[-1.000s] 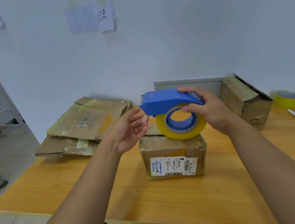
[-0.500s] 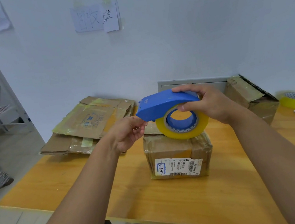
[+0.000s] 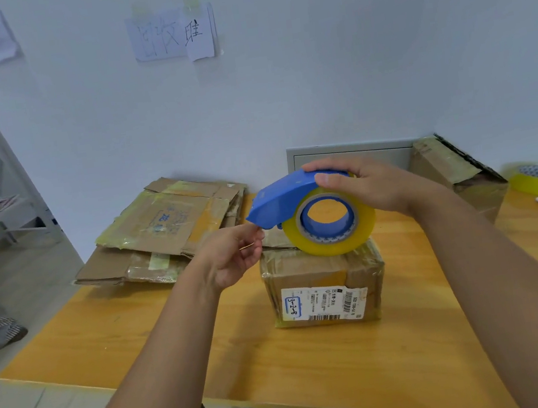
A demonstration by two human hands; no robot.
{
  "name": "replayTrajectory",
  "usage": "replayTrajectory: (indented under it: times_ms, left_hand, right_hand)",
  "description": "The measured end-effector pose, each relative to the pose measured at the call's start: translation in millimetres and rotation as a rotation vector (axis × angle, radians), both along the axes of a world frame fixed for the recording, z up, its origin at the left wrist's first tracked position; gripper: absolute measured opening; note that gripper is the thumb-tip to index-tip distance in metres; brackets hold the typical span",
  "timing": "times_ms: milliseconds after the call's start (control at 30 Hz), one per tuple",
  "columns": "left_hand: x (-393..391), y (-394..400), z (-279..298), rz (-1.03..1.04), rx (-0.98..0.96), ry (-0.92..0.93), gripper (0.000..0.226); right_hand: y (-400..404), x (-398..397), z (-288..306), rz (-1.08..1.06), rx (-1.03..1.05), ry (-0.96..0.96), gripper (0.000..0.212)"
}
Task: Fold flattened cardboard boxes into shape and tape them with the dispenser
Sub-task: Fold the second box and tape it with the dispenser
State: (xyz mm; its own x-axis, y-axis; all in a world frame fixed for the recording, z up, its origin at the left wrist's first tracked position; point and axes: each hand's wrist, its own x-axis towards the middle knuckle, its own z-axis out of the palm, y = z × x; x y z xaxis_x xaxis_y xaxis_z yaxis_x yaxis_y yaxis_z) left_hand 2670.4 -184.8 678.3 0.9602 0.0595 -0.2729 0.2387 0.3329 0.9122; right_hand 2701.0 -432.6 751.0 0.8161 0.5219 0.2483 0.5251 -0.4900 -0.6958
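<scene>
Both hands served one blue plastic tape dispenser [image 3: 289,197]: right hand [image 3: 367,186] gripped it over the taped cardboard box [image 3: 323,282], left hand [image 3: 233,257] apparently pinched its tape end.

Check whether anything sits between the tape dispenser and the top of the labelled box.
Nothing visible does. The right hand grips the blue tape dispenser just above the labelled box, whose top shows only cardboard. The left hand is at the dispenser's front end, left of the box.
</scene>
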Motion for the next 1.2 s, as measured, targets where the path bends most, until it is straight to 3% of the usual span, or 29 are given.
replayTrajectory:
  times_ms: [467, 700, 900, 1200]
  left_hand:
    - [-2, 12, -7, -0.015, 0.084, -0.041, 0.013]
    - [-5, 31, -16, 0.04, 0.126, -0.037, 0.016]
    - [-7, 24, -39, -0.003, 0.124, 0.033, 0.01]
    - [-4, 13, -58, -0.057, 0.1, 0.065, 0.012]
  right_hand:
    - [2, 2, 11, 0.07, -0.062, -0.048, 0.026]
    - [-5, 6, 25, 0.068, -0.116, -0.076, 0.043]
    - [-14, 14, 11, 0.032, -0.123, -0.049, 0.023]
    - [-10, 11, -2, 0.007, -0.039, -0.056, 0.023]
